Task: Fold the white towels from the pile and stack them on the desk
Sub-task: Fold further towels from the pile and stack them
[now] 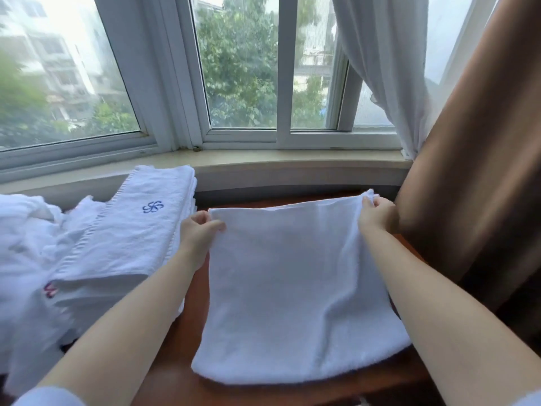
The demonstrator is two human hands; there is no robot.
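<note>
Head view: a soft white terry towel (295, 291) lies on the reddish-brown wooden desk (193, 291), its far corners pinched by the left hand (199, 232) and right hand (377, 213). Left of the left hand sits a stack of folded white towels (128, 238) bearing a blue embroidered monogram (152, 206), beside a rumpled white pile (26, 244).

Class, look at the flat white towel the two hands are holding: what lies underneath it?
The flat white towel lies on a reddish-brown wooden desk, which shows around its edges. The left hand and right hand pinch its far corners. Anything beneath its middle is covered.
</note>
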